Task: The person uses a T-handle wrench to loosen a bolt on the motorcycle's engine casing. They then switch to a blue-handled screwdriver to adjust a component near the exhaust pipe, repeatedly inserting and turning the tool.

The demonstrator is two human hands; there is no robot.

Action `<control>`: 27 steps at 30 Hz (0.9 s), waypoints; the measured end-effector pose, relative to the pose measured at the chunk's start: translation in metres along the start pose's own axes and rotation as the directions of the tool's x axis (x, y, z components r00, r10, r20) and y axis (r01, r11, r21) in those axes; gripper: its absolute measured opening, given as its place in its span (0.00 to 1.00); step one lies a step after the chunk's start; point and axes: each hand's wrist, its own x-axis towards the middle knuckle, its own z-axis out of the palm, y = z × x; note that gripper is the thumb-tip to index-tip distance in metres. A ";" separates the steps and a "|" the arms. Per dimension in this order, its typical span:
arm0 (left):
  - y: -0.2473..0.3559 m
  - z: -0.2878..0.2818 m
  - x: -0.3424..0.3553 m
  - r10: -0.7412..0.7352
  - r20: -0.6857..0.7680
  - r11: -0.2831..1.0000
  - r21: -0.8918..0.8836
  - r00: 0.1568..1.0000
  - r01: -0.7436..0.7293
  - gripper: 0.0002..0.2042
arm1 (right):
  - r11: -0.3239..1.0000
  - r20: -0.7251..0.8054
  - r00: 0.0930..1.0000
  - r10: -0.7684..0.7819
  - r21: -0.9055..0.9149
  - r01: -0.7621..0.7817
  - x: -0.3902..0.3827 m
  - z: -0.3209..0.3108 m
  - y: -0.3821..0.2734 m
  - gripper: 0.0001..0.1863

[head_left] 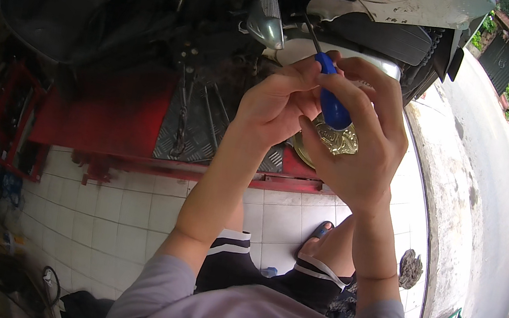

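A screwdriver with a blue handle (334, 108) is held up in front of the motorbike, its thin dark shaft (313, 35) slanting up and left toward the bike's side. My left hand (280, 100) is closed, thumb and fingertips pinching the handle near the shaft. My right hand (368, 137) curls over the handle from the other side, fingers bent against it and thumb lower down. The motorbike (354, 35) lies across the top of the view, a silver footrest-like metal part (266, 22) left of the shaft. Whether the tip touches anything is unclear.
Below the bike is a red lift platform (98, 114) with a patterned metal plate (206, 125). A gold-coloured round tin or dish (337, 140) sits partly behind my right hand. White floor tiles (126, 212) lie in front; a road (499, 171) runs at right.
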 end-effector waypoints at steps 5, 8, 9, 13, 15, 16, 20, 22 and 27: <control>-0.002 0.008 0.002 0.016 0.103 0.986 -0.165 0.995 0.001 0.19 | 0.993 -0.088 0.991 0.100 -0.048 -0.105 -0.008 0.004 0.000 0.21; 0.002 0.000 0.002 -0.008 0.159 0.986 -0.161 0.987 0.034 0.18 | 0.990 -0.003 0.993 -0.116 -0.084 0.115 -0.001 0.003 0.004 0.19; 0.003 -0.003 0.003 -0.018 0.180 0.988 -0.148 0.984 0.045 0.17 | 0.991 0.014 0.995 -0.102 -0.086 0.103 0.000 0.004 0.004 0.19; -0.003 -0.002 0.006 0.041 0.191 0.984 -0.176 0.981 -0.007 0.17 | 0.994 -0.053 0.998 0.038 -0.103 -0.043 0.001 0.011 -0.001 0.20; -0.002 0.000 0.005 0.018 0.187 0.979 -0.205 0.982 0.021 0.17 | 0.982 -0.171 0.970 0.174 -0.045 -0.184 -0.001 0.013 -0.006 0.20; -0.003 0.000 0.007 0.027 0.188 0.969 -0.244 0.982 0.020 0.17 | 0.971 -0.148 0.960 0.236 -0.006 -0.240 -0.005 0.012 -0.006 0.20; 0.001 0.000 0.008 0.031 0.212 0.976 -0.219 0.977 0.017 0.17 | 0.980 -0.098 0.976 0.195 -0.016 -0.198 -0.009 0.010 -0.007 0.21; 0.007 0.000 0.003 -0.023 0.182 0.974 -0.218 0.983 0.064 0.17 | 0.994 -0.106 0.992 -0.069 -0.097 0.059 -0.003 0.010 0.000 0.24; 0.007 0.004 0.005 0.052 0.115 0.997 -0.069 0.992 -0.045 0.19 | 0.995 -0.107 0.989 0.101 0.011 -0.101 0.006 0.004 -0.016 0.22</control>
